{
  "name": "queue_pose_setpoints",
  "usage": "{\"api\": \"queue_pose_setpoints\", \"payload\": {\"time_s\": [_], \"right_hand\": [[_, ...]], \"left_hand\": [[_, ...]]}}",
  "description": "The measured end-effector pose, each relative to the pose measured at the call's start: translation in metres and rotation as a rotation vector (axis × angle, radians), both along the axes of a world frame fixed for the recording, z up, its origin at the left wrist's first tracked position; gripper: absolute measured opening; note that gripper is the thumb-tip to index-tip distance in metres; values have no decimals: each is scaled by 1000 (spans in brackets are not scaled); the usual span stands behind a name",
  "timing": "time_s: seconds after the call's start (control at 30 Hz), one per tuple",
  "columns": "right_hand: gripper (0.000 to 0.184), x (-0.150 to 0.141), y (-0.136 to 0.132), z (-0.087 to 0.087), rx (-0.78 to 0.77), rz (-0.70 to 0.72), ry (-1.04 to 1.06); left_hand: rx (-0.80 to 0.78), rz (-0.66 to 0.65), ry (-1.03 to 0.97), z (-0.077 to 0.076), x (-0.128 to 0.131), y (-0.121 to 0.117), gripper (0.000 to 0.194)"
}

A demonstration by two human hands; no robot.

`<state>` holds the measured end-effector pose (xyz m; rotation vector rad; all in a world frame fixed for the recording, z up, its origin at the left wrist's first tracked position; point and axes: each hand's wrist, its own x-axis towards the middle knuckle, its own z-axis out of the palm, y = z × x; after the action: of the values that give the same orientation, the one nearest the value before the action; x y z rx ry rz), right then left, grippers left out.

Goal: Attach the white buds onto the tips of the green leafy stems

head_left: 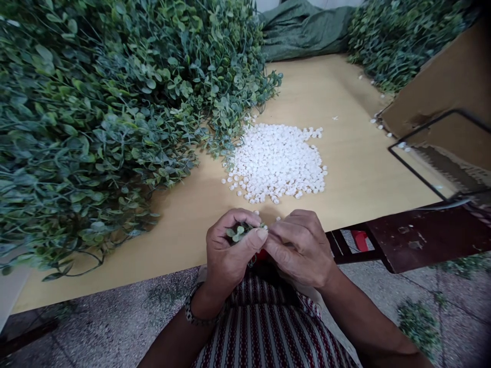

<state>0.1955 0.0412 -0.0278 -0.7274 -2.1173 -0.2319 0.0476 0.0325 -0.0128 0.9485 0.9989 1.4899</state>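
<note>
My left hand (232,250) is closed around a small sprig of artificial leaves (238,233), its thumb and forefinger pinching near the sprig's tip. Fingertips of my right hand (301,245) press together right beside that thumb. Whatever they grip is mostly hidden; a small whitish bit shows at the meeting point. Both hands are held over the table's near edge. Just beyond them lies a pile of small white plastic pieces (280,161), with a few loose ones close to my fingers.
A big heap of artificial greenery (115,92) covers the left of the table (364,168). More foliage (406,41) sits at the back right, by a cardboard box (445,87) and a black wire frame (418,176). A green sack (307,30) lies at the back.
</note>
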Motion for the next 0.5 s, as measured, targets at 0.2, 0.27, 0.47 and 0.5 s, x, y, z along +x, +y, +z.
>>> {"api": "queue_pose_setpoints", "payload": {"time_s": [0.2,0.27,0.47,0.5], "right_hand": [[11,0,1,9,40,6,-14],[10,3,3,9,43,16,8],[12,8,4,3,23,44,76],[13,8,4,3,17,48,88]], "left_hand": [[-27,-22,-70,2,-1,-3,3],[-32,-72,-78,1,-2,-5,3],[-12,-131,36,-8,-6,-8,19],[15,-137,63,-8,-7,-7,19]]}}
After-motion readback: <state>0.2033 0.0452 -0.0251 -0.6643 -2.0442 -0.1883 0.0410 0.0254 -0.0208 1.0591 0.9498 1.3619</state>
